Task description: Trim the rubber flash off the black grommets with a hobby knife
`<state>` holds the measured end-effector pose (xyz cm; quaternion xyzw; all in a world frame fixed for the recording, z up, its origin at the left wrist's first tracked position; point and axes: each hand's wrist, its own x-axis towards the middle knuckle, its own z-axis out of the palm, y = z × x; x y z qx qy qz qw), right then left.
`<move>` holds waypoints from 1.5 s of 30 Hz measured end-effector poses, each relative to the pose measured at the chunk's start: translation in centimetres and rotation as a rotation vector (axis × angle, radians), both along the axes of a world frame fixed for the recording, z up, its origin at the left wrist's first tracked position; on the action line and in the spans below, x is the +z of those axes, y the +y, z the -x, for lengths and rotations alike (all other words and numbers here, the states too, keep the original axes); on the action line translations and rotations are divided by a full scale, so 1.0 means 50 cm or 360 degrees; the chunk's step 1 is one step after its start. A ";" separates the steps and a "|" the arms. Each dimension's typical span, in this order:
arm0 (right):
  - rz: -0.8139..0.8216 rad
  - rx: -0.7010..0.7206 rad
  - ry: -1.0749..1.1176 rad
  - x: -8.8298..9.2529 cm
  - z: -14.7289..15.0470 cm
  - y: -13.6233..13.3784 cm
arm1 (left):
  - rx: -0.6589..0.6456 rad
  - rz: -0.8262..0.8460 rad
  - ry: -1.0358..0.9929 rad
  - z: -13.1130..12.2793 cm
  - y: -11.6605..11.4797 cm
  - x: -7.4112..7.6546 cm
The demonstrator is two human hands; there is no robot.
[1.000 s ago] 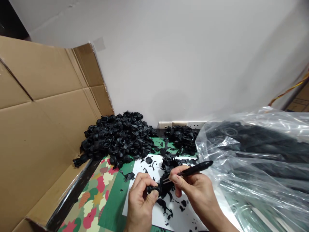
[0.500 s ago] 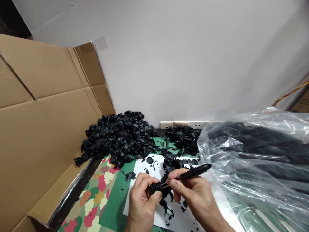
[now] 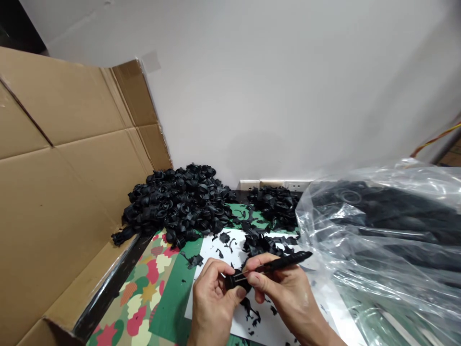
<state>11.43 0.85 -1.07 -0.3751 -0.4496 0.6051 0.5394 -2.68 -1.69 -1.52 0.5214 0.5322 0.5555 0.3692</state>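
Observation:
My left hand [image 3: 215,300] pinches a small black ribbed rubber bellows [image 3: 229,282] between thumb and fingertips, low over a white sheet of paper [image 3: 212,250]. In my right hand [image 3: 284,288] is a pair of black-handled tweezers [image 3: 288,261], gripped like a pen. Their two thin metal prongs point left and meet the rubber piece; the very tips are hard to make out against the black. Torn black rubber scraps [image 3: 253,317] lie on the paper under and around both hands.
Many black rubber pieces form a large heap [image 3: 180,199] at the back left. A smaller pile of scraps [image 3: 275,206] sits beneath the wall sockets [image 3: 297,185]. To the right is a clear plastic bag [image 3: 324,240] with black pieces inside. Cardboard [image 3: 75,192] stands at the left.
The rubber bellows has turned in my left hand's fingers. The tweezers have shifted slightly left and down, with their prongs now overlapping the piece more.

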 end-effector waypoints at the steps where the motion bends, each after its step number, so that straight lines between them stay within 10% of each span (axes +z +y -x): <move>1: -0.0003 0.0012 0.0003 -0.001 0.000 0.001 | -0.0005 0.0001 0.0003 0.000 0.000 0.002; 18: 0.0001 0.0077 0.0140 0.000 0.006 -0.006 | -0.0255 0.0233 -0.0454 0.005 0.003 0.006; 26: -0.0992 -0.0518 -0.0543 0.023 -0.048 0.014 | -0.0301 0.0172 -0.0440 -0.015 -0.017 0.021; 34: -0.0190 -0.0098 -0.0363 0.003 -0.044 0.036 | 0.0022 0.0143 -0.0194 0.008 -0.020 0.028; 45: -0.0085 0.0075 -0.0099 0.013 -0.034 0.012 | -0.0019 0.0082 -0.0326 0.007 -0.018 0.027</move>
